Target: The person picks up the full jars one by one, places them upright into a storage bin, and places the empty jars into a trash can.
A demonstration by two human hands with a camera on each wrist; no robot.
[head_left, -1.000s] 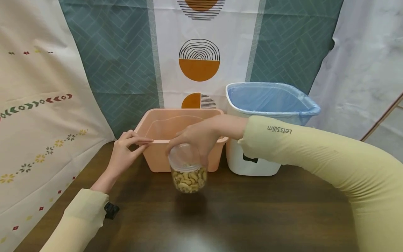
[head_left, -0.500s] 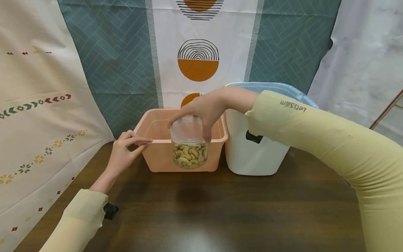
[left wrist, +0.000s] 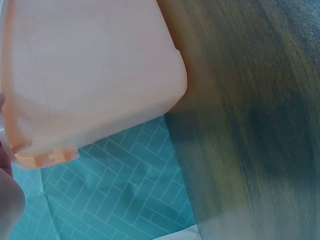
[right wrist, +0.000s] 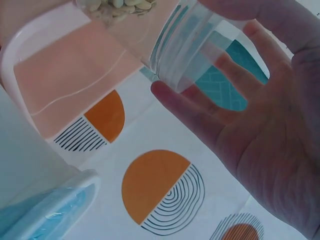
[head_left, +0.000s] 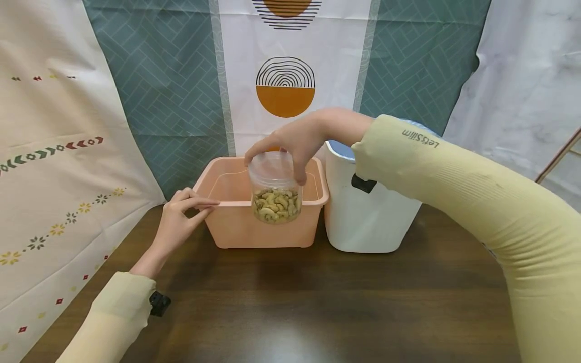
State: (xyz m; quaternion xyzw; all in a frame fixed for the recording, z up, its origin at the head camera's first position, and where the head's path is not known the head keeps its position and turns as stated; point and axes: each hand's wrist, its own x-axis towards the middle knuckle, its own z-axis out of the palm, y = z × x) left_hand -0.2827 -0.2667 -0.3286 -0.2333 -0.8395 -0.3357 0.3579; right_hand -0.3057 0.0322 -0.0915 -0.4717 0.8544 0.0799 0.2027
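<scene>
My right hand [head_left: 301, 142] grips a clear plastic jar [head_left: 277, 204] from above, thumb and fingers spread around its lid. Cashews fill the lower part of the jar, which hangs upright over the front rim of a peach plastic bin [head_left: 231, 228]. In the right wrist view the fingers curl round the jar's clear lid [right wrist: 180, 50]. My left hand [head_left: 181, 216] pinches the bin's front left rim between thumb and fingers. Only a bit of that hand [left wrist: 10, 205] shows in the left wrist view, beside the bin's outer wall [left wrist: 100, 65].
A white trash can [head_left: 369, 219] with a blue liner stands just right of the bin, partly behind my right forearm. Both stand on a dark wooden table [head_left: 281, 302]. A patterned curtain [head_left: 172, 91] hangs behind, with a cream cloth [head_left: 54, 166] at the left.
My right hand has lifted the jar from close over the table in front of the bin to the height of its rim. The left hand has stayed on the rim.
</scene>
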